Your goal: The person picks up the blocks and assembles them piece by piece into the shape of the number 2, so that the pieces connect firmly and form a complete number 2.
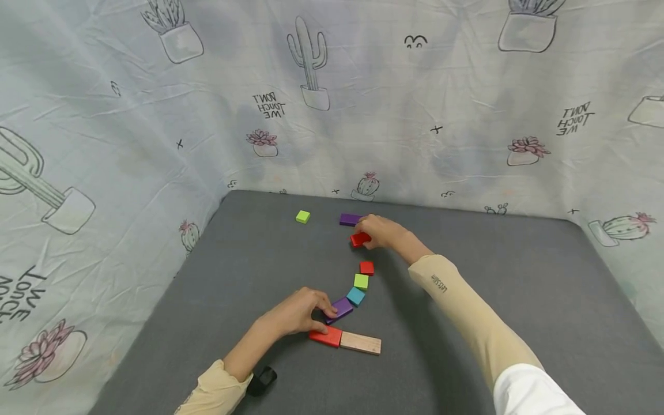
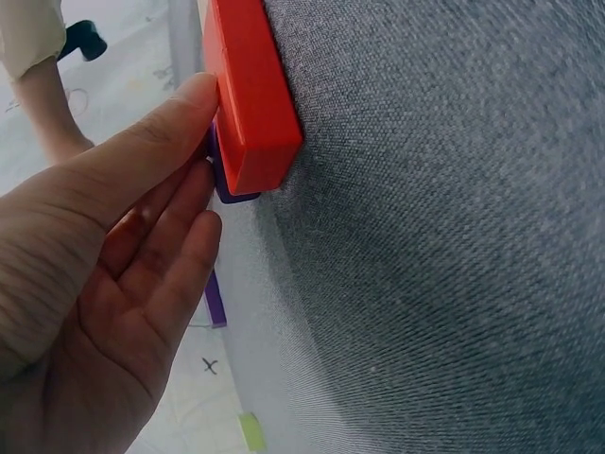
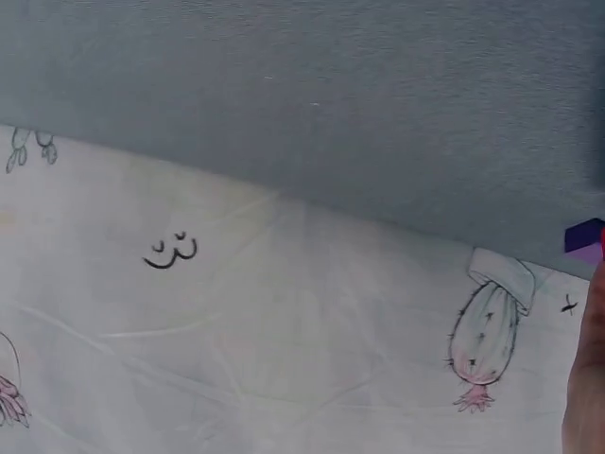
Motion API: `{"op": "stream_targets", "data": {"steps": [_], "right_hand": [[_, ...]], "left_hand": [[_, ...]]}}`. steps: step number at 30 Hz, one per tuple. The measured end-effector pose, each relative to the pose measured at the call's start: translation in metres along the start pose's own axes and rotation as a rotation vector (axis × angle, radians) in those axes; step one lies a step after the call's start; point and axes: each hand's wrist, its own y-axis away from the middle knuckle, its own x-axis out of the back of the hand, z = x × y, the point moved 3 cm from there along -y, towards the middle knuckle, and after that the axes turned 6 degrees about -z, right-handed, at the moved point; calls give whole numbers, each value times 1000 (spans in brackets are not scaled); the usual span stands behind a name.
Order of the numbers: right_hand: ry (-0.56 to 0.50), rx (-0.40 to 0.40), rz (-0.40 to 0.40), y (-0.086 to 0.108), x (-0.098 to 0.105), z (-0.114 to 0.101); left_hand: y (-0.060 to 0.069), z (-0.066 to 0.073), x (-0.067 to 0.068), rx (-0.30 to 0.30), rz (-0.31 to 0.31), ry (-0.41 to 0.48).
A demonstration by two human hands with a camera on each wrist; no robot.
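Note:
A red block is pinched in my right hand, near a purple block at the back. My left hand rests its thumb on a longer red block, while its fingers touch a purple block. In the left wrist view, the thumb lies along the red block and the purple block is mostly hidden behind it. A curved row runs from that purple block through a blue block and a green block to a red block.
A plain wooden block adjoins the long red block. Another green block lies at the back left of the grey table. A black object is by the left wrist. Cactus-printed cloth hangs behind.

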Motion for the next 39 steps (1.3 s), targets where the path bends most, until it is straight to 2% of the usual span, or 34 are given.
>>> {"op": "stream_targets", "data": {"steps": [7,10,18,24,39], "right_hand": [[12,41,3,4,-4,1],[-11,19,-13,4,-6,-2],[-82,-59,-76,0,-9,-6],[-109,-109,-94,0,-12,-3],[-162,-163,-95,-8,-15,-8]], "left_hand": [[1,1,0,21,-11,-2],[0,2,0,31,-16,0],[0,1,0,10,-11,10],[0,1,1,18,-11,11],[1,-5,-1,8,-8,21]]}}
